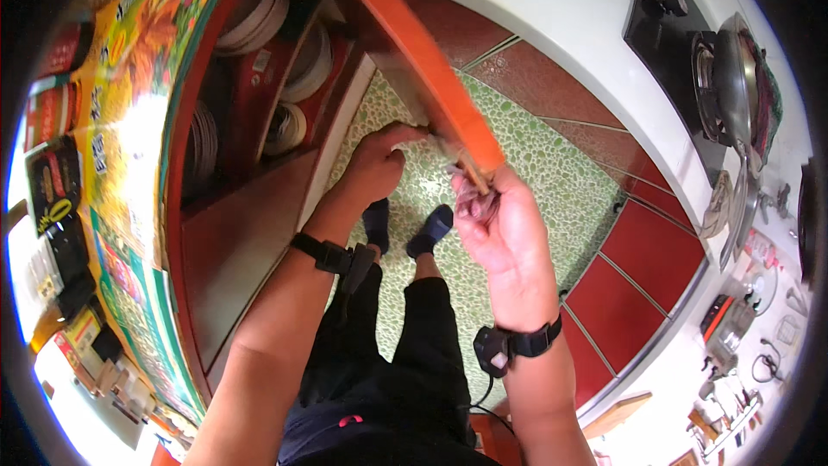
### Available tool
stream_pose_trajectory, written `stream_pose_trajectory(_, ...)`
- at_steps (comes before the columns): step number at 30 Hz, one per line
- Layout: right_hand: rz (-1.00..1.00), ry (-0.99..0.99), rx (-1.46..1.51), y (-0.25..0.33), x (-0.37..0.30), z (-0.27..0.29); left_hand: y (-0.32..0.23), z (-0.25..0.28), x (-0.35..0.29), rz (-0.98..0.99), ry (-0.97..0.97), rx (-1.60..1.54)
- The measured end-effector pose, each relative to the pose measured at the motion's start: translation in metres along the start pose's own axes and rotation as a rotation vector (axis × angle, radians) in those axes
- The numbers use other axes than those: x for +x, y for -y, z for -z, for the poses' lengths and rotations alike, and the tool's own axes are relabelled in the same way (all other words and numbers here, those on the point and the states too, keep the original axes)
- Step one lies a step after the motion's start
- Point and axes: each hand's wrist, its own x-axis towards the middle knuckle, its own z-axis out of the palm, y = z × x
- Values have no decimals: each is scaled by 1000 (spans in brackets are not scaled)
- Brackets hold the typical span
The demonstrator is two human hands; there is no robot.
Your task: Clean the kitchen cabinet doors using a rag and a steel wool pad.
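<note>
An orange-red cabinet door (423, 52) stands swung out, its long edge running from the top of the view down toward my hands. My right hand (509, 224) is at the door's near corner, palm up, with its fingers curled round a crumpled purplish cloth (476, 205) pressed to that corner. To the left of the door's edge, my left hand (379, 164) reaches toward its inner face, thumb apart from the stretched forefinger. Its fingertips blur against the door, so whether they touch it is unclear.
Stacked plates and bowls (289, 125) stand in the open cabinet (259, 95) on the left. A white countertop (595, 0) curves along the right with a black stove (664, 43) and a wok (733, 78). Red cupboard fronts (651, 255) line the green patterned floor (552, 164).
</note>
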Motion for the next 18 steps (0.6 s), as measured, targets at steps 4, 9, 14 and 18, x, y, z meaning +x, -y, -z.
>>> stream_pose_trajectory(4,98,43,-120,7,18,13,4,-15,5,47,17,-66)
stream_pose_trajectory(9,100,34,-197,0,87,45,19,-23,11,-46,-23,-130)
stream_pose_trajectory(14,136,54,-312,-16,134,70,18,-31,13,-24,-39,-121)
stream_pose_trajectory(18,244,-13,-381,-22,147,80,14,-31,20,-39,-23,-156)
